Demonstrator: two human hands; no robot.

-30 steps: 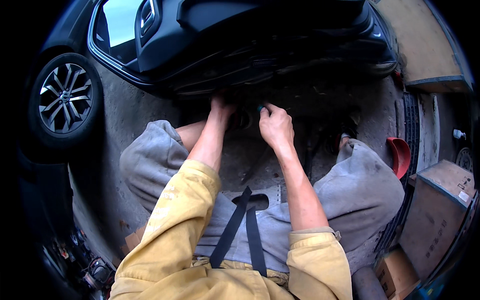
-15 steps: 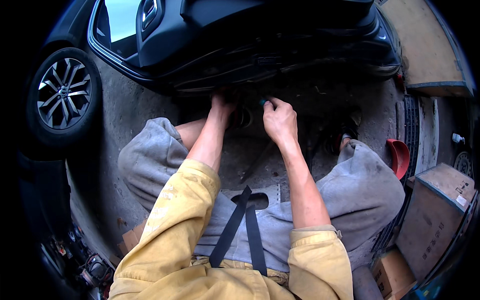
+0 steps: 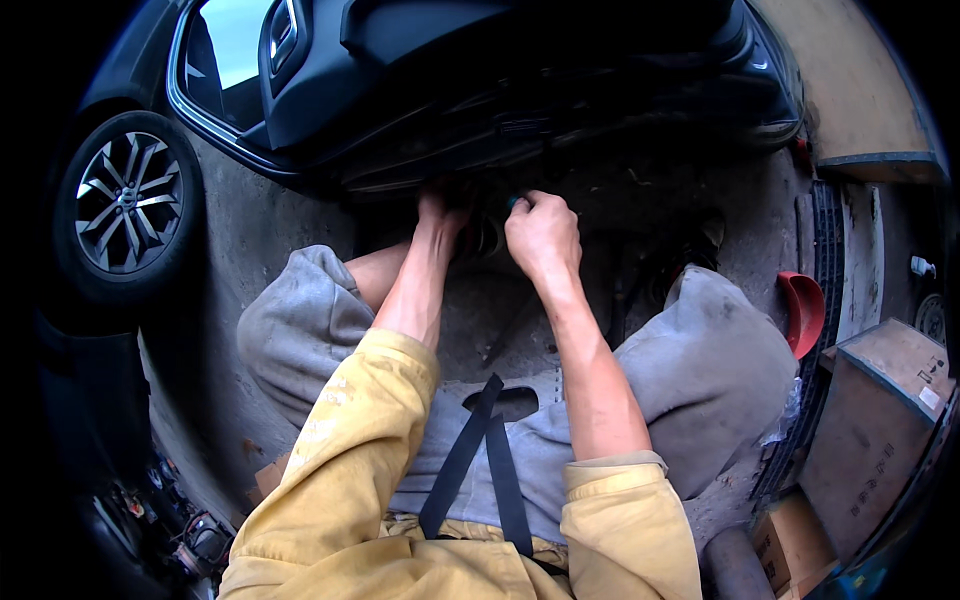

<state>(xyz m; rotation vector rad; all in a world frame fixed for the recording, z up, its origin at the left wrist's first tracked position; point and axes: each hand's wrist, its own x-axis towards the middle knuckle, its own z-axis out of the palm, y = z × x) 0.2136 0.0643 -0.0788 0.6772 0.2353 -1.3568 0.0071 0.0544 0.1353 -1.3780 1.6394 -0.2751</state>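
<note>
My right hand (image 3: 543, 235) is closed in a fist around a teal-ended tool (image 3: 515, 202). Only a small bit of the tool shows, so its kind cannot be told. To its left, my left hand (image 3: 440, 207) reaches into the shadow at the lower edge of an open dark car door (image 3: 400, 110). The fingers of that hand are lost in the dark, and whatever they touch is hidden. Both hands are close together, low between my knees, just in front of the door's underside.
A car wheel (image 3: 127, 198) stands at the left. On the right are a red curved piece (image 3: 801, 314), a black slatted strip (image 3: 824, 260) and a large brown box (image 3: 880, 430). A wooden panel (image 3: 850, 85) is at the far right. My legs spread over the concrete floor (image 3: 235, 225).
My right hand has shifted a little left, toward the left hand, and has turned slightly with the tool still in it. The left hand has hardly moved.
</note>
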